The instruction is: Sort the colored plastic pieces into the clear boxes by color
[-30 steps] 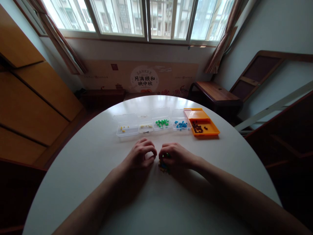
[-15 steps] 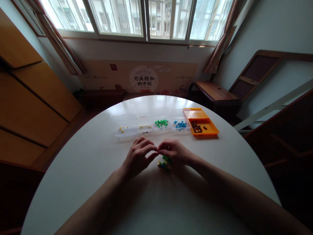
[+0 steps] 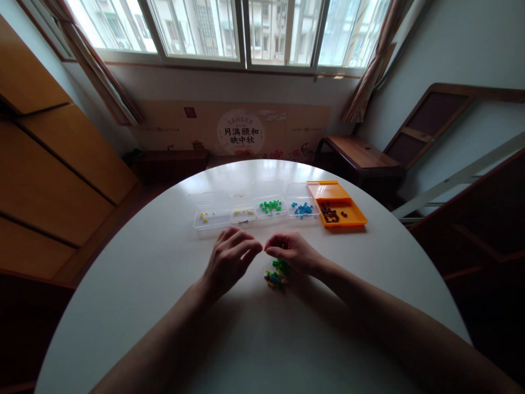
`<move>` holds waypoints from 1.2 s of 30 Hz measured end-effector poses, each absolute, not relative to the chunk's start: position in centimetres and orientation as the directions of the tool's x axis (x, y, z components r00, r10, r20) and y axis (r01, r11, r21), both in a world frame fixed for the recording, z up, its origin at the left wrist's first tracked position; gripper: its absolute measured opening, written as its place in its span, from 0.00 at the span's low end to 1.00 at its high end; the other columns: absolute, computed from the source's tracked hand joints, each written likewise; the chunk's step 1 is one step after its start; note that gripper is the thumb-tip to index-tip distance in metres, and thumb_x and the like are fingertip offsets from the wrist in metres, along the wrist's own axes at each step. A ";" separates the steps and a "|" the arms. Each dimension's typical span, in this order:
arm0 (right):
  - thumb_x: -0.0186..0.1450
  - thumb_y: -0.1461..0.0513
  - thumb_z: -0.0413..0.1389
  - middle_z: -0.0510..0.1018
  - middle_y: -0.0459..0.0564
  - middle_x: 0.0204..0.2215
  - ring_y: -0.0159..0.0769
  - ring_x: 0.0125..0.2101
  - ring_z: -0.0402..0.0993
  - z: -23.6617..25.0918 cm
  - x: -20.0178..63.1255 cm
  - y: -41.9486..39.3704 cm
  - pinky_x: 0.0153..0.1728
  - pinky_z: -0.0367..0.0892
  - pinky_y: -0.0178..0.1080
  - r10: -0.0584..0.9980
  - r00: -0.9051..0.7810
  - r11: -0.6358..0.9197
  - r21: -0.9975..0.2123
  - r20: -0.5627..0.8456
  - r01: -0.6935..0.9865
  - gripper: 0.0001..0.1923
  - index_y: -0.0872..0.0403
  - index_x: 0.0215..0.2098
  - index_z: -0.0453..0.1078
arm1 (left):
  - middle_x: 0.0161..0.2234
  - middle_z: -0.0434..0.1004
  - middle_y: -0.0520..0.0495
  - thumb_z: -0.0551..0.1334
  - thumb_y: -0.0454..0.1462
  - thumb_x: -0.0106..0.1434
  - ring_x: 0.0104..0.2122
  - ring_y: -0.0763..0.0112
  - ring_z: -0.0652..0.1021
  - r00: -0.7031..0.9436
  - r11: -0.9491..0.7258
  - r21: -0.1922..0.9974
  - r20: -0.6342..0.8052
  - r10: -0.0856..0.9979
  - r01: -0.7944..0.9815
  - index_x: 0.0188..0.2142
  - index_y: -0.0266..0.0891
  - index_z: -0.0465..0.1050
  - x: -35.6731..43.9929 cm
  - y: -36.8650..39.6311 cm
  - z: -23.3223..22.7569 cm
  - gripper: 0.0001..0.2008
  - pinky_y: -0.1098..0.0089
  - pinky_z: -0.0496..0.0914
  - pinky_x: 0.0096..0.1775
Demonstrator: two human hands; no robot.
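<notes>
My left hand (image 3: 233, 254) and my right hand (image 3: 293, 250) hover over the white round table (image 3: 156, 290), fingertips almost meeting. Each hand is closed in a pinch; whatever lies between the fingers is too small to name. Just below my right hand is a small cluster of joined toy bricks (image 3: 275, 278), green, yellow and blue. Beyond the hands stand open clear plastic boxes: one with a few yellow pieces (image 3: 204, 218), one with pale yellow pieces (image 3: 243, 212), one with green pieces (image 3: 270, 207), one with blue pieces (image 3: 302, 209).
An orange box (image 3: 356, 218) with its lid folded back holds dark brown pieces (image 3: 330, 213) at the right end of the row. Past the table's far edge are a wooden chair (image 3: 365, 152) and a printed panel (image 3: 164, 120) under the window.
My fingertips have drawn slightly apart and up. A small red bit that showed between them is no longer visible. The brick cluster shows a little more; the boxes stay put.
</notes>
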State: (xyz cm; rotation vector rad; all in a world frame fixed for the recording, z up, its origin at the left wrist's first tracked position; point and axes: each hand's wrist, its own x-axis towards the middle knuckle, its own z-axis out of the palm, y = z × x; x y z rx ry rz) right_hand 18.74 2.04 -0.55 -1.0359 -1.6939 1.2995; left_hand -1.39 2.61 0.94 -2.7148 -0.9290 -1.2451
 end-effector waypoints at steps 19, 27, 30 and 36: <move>0.60 0.67 0.57 0.74 0.46 0.28 0.27 0.27 0.68 0.4 18.9 1.1 0.30 0.62 0.30 0.881 -0.436 0.385 -0.816 0.185 0.431 0.04 0.56 0.31 0.74 | 0.30 0.77 0.46 0.60 0.40 0.61 0.33 0.64 0.74 -0.204 -0.298 0.535 0.688 0.696 0.790 0.34 0.38 0.79 -6.0 7.6 -0.2 0.10 0.65 0.68 0.37; 0.57 0.71 0.57 0.75 0.46 0.29 0.28 0.28 0.70 1.0 19.5 1.2 0.32 0.63 0.30 0.831 -0.530 0.484 -0.685 0.166 0.544 0.08 0.55 0.32 0.76 | 0.31 0.77 0.49 0.61 0.36 0.61 0.34 0.66 0.73 0.106 -0.577 0.349 0.785 0.610 0.738 0.33 0.40 0.77 -4.3 5.8 0.4 0.05 0.63 0.69 0.42; 0.56 0.71 0.57 0.75 0.47 0.32 0.28 0.29 0.71 1.1 19.3 0.9 0.34 0.63 0.30 0.786 -0.593 0.529 -0.684 0.174 0.501 0.11 0.54 0.34 0.76 | 0.31 0.77 0.49 0.61 0.33 0.60 0.34 0.67 0.72 0.264 -0.669 0.249 0.781 0.567 0.700 0.34 0.41 0.76 -3.7 5.1 0.4 0.05 0.64 0.68 0.42; 0.57 0.73 0.55 0.75 0.46 0.31 0.28 0.29 0.71 1.0 19.0 0.5 0.33 0.62 0.30 0.726 -0.667 0.596 -0.639 0.168 0.487 0.11 0.53 0.31 0.75 | 0.31 0.76 0.49 0.61 0.32 0.60 0.35 0.67 0.71 0.414 -0.737 0.144 0.749 0.517 0.661 0.35 0.42 0.74 -3.0 4.4 0.4 0.05 0.64 0.66 0.40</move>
